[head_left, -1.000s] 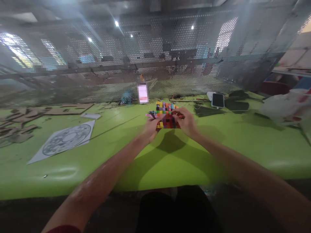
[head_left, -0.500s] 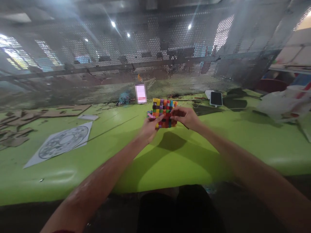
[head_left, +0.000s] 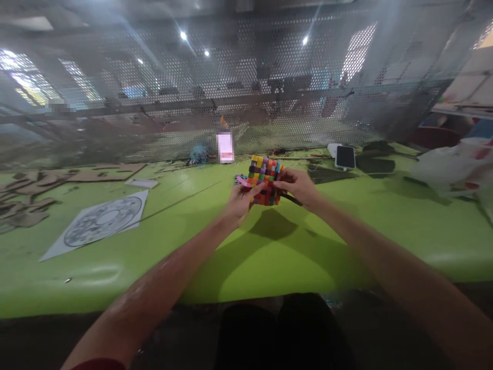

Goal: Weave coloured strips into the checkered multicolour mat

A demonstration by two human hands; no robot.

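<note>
A small woven piece of many-coloured strips (head_left: pixel 265 172), a checkered block or pouch, is held above the green table (head_left: pixel 269 267). My left hand (head_left: pixel 242 201) grips its lower left side, thumb across the front face. At its right edge, my right hand (head_left: pixel 296 186) has its fingers pinched together against the weave. A dark strip (head_left: pixel 291 198) sticks out from the piece below my right fingers. Beside my left hand, a pink strip (head_left: pixel 242 180) pokes out to the left. Whatever lies between my right fingertips is too small to make out.
Cardboard scraps (head_left: pixel 34 190) and a paper with a printed ring pattern (head_left: pixel 106 220) lie on the left. A phone (head_left: pixel 345 157), dark flat leaf-like pieces (head_left: pixel 375 159) and a plastic bag (head_left: pixel 458 164) are on the right. Behind stands a perforated metal screen (head_left: pixel 246 77).
The woven piece has turned slightly, so its right side angles away. My right hand has shifted a little right, and more of the dark strip shows below it.
</note>
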